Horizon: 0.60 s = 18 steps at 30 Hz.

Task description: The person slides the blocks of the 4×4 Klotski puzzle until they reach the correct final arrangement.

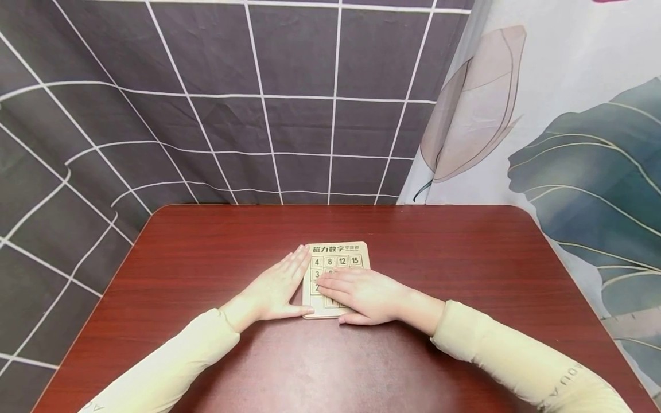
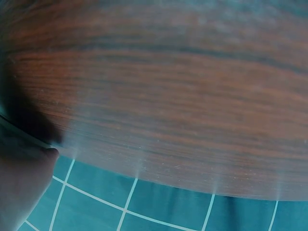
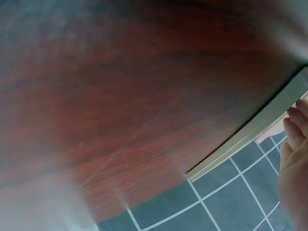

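On the red-brown table (image 1: 444, 246): number board (image 1: 316, 302), lying flat
Left hand (image 1: 276, 291): fingers straight, touching the board's left edge
Right hand (image 1: 368, 295): fingers extended, resting over numbered tiles (image 1: 342, 261)

Homelike curtained corner: grid-patterned cloth (image 1: 232, 120), leaf-print cloth (image 1: 563, 155), reddish wood-grain table (image 1: 454, 252)

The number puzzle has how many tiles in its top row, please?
4, left to right: the 4 tile, the 8 tile, the 12 tile and the 15 tile. None in that row is hidden; the right hand covers some lower down.
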### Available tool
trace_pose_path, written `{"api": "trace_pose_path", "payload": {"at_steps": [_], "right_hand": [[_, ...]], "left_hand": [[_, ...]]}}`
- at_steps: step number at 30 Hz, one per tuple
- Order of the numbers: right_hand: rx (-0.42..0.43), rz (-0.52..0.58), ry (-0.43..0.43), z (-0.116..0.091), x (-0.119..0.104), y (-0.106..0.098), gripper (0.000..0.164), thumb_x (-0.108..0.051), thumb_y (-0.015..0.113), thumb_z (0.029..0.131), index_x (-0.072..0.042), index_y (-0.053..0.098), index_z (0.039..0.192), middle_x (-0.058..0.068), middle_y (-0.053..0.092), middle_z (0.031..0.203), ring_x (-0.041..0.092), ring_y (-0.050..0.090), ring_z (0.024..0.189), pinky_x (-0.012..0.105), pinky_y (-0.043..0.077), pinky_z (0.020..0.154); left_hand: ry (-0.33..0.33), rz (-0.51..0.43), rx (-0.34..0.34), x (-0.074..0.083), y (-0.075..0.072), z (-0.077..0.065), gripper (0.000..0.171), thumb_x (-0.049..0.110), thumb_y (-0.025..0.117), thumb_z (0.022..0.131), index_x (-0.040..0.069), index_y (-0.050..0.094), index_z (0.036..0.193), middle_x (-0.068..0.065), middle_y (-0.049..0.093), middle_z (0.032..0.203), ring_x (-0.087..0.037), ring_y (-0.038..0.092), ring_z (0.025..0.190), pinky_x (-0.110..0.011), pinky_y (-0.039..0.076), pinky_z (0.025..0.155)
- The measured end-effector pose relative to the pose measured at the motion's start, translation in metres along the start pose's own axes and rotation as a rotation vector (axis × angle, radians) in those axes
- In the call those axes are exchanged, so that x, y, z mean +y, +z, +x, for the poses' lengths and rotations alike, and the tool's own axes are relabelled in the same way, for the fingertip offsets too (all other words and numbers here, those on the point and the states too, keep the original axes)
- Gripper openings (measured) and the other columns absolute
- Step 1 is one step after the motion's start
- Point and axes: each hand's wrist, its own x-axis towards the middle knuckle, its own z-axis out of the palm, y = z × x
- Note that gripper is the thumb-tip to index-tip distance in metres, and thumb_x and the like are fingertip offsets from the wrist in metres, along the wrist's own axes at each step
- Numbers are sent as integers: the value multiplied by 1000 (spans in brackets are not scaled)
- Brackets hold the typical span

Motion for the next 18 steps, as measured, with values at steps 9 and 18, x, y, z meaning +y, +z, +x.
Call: {"api": "trace_pose_path", "payload": {"at_steps": [9,18], "right_hand": [[17,-23,-70,-6,-14,-3,71,-51,61,104,-2,54,153,9,59,157,23,54,148,38,44,125],[1,-5,-30,-9,-11,-4,69,-49,61,105,-4,52,156,7,57,159,21,52,150,39,43,126]], "left_hand": [[-6,-5,-15,-1,2,1,112,66,62,96,-12,21,164,-29,15,175,-40,18,165,-48,25,135],[-12,-3,-18,-1,2,0,112,67,62,95,-11,20,164,-29,14,175,-40,18,165,-48,25,135]]}}
